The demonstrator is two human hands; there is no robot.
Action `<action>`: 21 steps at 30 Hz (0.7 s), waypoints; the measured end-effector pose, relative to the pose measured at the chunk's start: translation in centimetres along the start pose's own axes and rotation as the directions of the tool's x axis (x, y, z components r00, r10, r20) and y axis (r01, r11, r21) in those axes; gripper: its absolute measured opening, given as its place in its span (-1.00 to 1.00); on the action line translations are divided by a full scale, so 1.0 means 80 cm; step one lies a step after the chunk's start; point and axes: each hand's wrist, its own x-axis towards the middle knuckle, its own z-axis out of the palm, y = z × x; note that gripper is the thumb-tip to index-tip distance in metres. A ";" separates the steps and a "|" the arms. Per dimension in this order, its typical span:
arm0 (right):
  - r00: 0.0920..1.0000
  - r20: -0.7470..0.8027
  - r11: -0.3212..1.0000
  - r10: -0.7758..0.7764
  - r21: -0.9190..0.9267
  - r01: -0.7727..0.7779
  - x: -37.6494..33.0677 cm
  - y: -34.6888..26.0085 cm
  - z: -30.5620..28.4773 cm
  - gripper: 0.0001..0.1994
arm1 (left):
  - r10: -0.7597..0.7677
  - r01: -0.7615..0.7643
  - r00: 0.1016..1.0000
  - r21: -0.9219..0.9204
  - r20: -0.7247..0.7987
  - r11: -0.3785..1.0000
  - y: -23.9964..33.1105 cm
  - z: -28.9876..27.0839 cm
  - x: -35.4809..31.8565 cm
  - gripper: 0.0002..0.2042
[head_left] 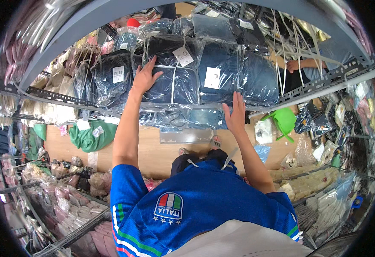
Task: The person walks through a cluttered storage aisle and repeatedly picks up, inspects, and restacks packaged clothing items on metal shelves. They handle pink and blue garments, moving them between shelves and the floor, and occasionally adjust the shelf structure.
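Bundles of folded dark-blue jeans in clear plastic bags line the metal shelf in front of me. My left hand lies with fingers spread against the left side of a bagged jeans bundle tied with white strapping and tagged with a white label. Fingers outstretched, my right hand rests at the front lower edge of the neighbouring bagged jeans, which bear a white label. Another labelled bag of dark jeans sits left of my left hand. Neither hand grips anything.
A perforated metal shelf rail runs across at chest height. Another person's hand is behind the shelf at right. On the floor lie a green bundle and a bright green plastic stool. Packed shelves of bagged garments stand close behind me.
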 end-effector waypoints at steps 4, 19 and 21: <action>0.991 0.070 0.992 0.114 0.048 -0.117 -0.045 0.015 0.004 -0.31 | -0.104 0.104 0.988 0.004 0.118 0.995 -0.005 0.000 0.007 -0.06; 0.894 -0.228 0.922 0.385 0.056 -0.383 -0.120 0.006 -0.001 -0.29 | -0.020 -0.011 0.998 -0.485 -0.058 0.875 -0.055 0.027 -0.013 -0.20; 0.872 -0.241 0.905 0.425 0.078 -0.419 -0.130 -0.002 0.003 -0.29 | 0.039 -0.063 0.997 -0.435 -0.064 0.898 -0.067 0.030 -0.017 -0.20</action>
